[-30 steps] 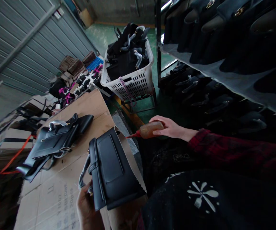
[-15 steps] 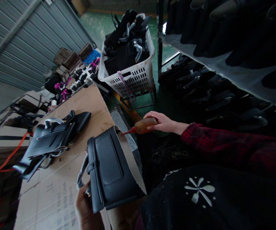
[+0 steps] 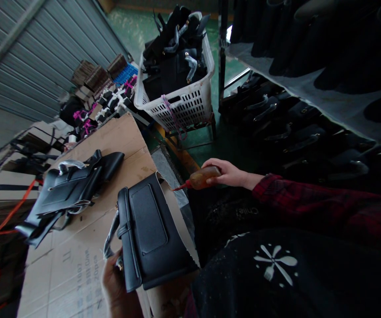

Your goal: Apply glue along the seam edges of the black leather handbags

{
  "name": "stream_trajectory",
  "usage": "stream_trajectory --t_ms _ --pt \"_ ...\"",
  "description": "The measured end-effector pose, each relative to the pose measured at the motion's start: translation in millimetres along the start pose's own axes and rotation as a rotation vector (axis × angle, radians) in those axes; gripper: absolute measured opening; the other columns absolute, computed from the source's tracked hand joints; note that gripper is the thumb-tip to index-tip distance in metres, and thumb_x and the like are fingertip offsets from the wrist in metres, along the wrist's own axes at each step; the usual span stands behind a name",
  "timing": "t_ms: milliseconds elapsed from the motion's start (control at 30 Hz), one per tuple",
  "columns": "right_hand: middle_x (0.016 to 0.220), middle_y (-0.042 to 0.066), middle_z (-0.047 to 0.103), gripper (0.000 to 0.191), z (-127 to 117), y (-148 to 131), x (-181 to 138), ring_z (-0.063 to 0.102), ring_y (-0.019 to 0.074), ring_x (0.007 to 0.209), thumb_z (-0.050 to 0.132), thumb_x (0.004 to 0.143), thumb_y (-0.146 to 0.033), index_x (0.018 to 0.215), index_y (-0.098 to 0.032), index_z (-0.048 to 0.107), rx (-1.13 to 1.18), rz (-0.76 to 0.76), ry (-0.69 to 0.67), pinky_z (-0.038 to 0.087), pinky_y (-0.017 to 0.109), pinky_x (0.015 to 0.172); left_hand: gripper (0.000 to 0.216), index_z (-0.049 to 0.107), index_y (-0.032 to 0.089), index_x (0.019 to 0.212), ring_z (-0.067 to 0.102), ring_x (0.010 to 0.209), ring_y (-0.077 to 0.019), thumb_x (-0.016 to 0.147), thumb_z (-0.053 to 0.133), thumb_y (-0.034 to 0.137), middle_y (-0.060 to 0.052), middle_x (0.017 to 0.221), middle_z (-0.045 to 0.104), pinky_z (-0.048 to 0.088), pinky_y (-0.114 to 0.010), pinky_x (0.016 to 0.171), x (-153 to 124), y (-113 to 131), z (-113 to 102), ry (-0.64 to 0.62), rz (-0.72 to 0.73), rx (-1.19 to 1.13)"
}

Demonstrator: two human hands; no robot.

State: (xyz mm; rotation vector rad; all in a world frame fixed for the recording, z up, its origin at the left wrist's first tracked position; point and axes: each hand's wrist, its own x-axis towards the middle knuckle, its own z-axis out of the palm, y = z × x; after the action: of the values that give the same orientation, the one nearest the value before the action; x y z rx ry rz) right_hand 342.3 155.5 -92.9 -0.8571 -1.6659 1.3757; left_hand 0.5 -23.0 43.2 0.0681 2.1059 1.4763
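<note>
A black handbag (image 3: pixel 153 225) with a plastic-wrapped handle and a pale raw edge faces me, tilted, above the cardboard. At its lower left corner my left hand (image 3: pixel 113 278) is closed on it, the fingers partly hidden behind the bag. My right hand (image 3: pixel 225 172) wraps round a squeeze bottle (image 3: pixel 201 177) of amber liquid with a red nozzle. The nozzle tip points left at the top of the bag's pale edge, very close to it; whether they touch I cannot tell. More black bag pieces (image 3: pixel 67 190) lie on the cardboard to the left.
Flattened cardboard (image 3: pixel 74 256) covers the work table. Beyond it stands a white plastic basket (image 3: pixel 183 104) heaped with black bags. A rack (image 3: pixel 276 75) with many dark bags fills the right side. Stacked pieces with orange straps (image 3: pixel 14 190) line the left.
My right hand and the bottle have moved slightly right and down, the nozzle shifting along the bag's pale edge. The left hand keeps its hold on the handbag.
</note>
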Motion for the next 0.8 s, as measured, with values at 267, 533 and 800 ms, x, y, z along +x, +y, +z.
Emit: stream_trajectory --t_ms 267,533,800 --pt "0.094 0.003 0.061 0.048 5 3 -17 0.060 0.0199 0.085 0.079 0.066 -0.042 0.103 -0.018 0.060 0.185 0.152 0.018 0.051 0.032 0.074 0.016 0.052 0.020 0.057 0.051 0.040 -0.0091 0.053 0.068 0.022 0.008 0.045 0.055 0.045 -0.017 0.040 -8 4 6 0.071 -0.044 -0.021" --pt "0.091 0.001 0.059 0.048 10 5 0 0.057 0.0169 0.081 0.080 0.064 -0.038 0.102 -0.019 0.058 0.345 0.177 0.062 0.048 0.028 0.072 0.016 0.053 0.020 0.056 0.055 0.043 -0.0109 0.051 0.067 0.022 0.008 0.045 0.057 0.047 -0.018 0.042 -7 4 6 0.037 -0.024 -0.005" --pt "0.086 -0.001 0.058 0.048 16 18 -2 0.055 0.0156 0.078 0.082 0.060 -0.034 0.098 -0.019 0.058 0.470 0.263 -0.004 0.044 0.026 0.068 0.022 0.055 0.019 0.052 0.056 0.043 -0.0105 0.039 0.073 0.022 0.007 0.045 0.058 0.048 -0.018 0.041 -5 1 8 0.106 -0.009 -0.061"
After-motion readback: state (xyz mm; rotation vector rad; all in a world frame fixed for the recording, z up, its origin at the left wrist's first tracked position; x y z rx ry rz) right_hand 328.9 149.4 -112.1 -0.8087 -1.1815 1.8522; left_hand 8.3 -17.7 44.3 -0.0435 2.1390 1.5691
